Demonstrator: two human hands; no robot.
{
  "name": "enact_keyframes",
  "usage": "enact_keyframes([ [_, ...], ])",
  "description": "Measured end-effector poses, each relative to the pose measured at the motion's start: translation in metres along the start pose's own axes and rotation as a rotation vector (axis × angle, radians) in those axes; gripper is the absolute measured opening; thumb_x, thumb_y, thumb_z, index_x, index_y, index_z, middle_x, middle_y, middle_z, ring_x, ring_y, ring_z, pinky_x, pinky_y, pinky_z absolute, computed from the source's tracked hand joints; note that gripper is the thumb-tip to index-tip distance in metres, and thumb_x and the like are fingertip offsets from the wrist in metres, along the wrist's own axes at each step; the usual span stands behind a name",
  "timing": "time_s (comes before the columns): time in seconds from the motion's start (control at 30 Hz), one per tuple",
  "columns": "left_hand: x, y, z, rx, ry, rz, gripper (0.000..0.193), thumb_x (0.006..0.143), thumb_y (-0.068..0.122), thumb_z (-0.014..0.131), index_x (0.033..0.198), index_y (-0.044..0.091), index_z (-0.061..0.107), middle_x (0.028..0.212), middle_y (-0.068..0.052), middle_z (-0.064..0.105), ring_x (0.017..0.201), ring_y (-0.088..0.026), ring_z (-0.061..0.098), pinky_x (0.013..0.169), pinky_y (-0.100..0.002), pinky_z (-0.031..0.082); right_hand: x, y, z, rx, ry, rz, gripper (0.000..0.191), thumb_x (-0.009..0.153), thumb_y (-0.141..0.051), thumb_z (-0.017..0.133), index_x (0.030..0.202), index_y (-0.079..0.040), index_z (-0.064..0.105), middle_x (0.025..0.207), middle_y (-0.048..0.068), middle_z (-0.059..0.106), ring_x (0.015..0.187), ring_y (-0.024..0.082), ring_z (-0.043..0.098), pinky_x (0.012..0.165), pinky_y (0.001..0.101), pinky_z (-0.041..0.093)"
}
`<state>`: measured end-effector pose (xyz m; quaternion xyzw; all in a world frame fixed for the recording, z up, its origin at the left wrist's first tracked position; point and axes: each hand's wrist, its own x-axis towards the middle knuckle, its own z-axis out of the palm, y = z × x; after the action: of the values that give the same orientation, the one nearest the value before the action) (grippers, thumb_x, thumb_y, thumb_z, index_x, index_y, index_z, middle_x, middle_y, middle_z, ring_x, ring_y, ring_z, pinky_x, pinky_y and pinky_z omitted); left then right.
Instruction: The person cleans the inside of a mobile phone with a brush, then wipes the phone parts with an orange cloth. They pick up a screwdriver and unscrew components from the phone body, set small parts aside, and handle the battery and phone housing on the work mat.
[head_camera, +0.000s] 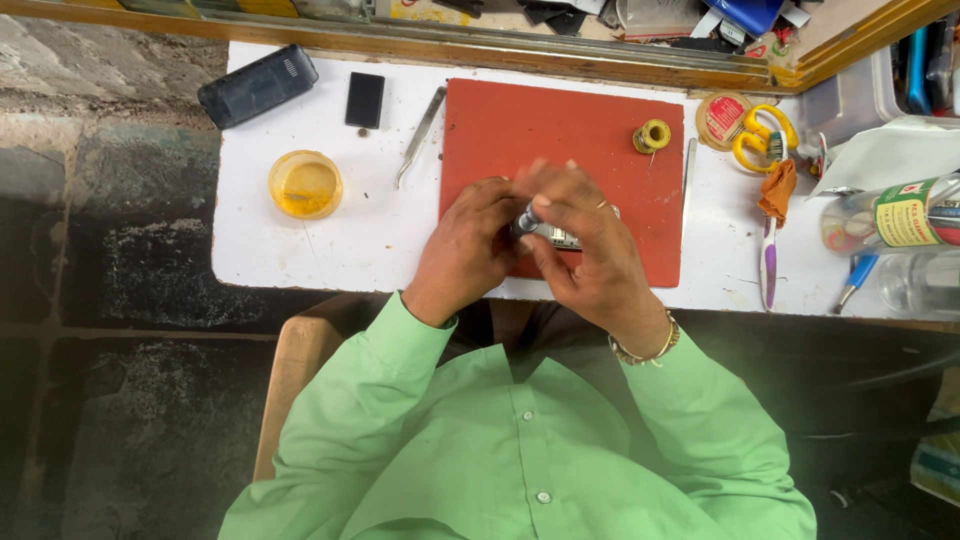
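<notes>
Holding a small grey phone (548, 232) over the red mat (590, 150), my left hand (468, 245) and right hand (580, 240) both pinch it closed-fingered (partly hidden), and I judge a slipped grip could drop it onto the table (330, 250).

Green buttoned shirt (520, 450) (beaded bracelet (645, 350))

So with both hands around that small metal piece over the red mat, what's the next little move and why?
Probably lower the small metal piece onto the red mat: the left hand and right hand hold it in the air near the mat's front edge, and fingers hide most of it.
</notes>
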<state>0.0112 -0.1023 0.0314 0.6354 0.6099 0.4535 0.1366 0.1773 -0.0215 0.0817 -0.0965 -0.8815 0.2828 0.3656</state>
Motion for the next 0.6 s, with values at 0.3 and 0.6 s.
enact_keyframes([
  [0.3, 0.0006, 0.0011, -0.0014, -0.029, 0.022, 0.007, 0.046, 0.074, 0.002, 0.083, 0.117, 0.002, 0.067, 0.127, -0.012, 0.064, 0.124, -0.035, 0.058, 0.102, -0.043, 0.049, 0.0019, 0.0001, 0.002, -0.051, 0.059, -0.005, 0.059, 0.09, 0.0, 0.085, 0.135, -0.016, 0.051, 0.12, 0.008, 0.07, 0.116, 0.026, 0.07, 0.123, 0.0527, 0.048],
  [0.6, -0.0002, 0.0017, -0.0016, -0.007, -0.011, -0.012, 0.046, 0.071, 0.001, 0.082, 0.116, 0.004, 0.069, 0.127, -0.011, 0.065, 0.123, -0.034, 0.059, 0.101, -0.042, 0.05, -0.0001, 0.0021, 0.0008, -0.081, 0.025, -0.022, 0.065, 0.088, -0.003, 0.089, 0.137, -0.013, 0.048, 0.123, 0.009, 0.064, 0.11, 0.03, 0.064, 0.122, 0.0536, 0.045],
])
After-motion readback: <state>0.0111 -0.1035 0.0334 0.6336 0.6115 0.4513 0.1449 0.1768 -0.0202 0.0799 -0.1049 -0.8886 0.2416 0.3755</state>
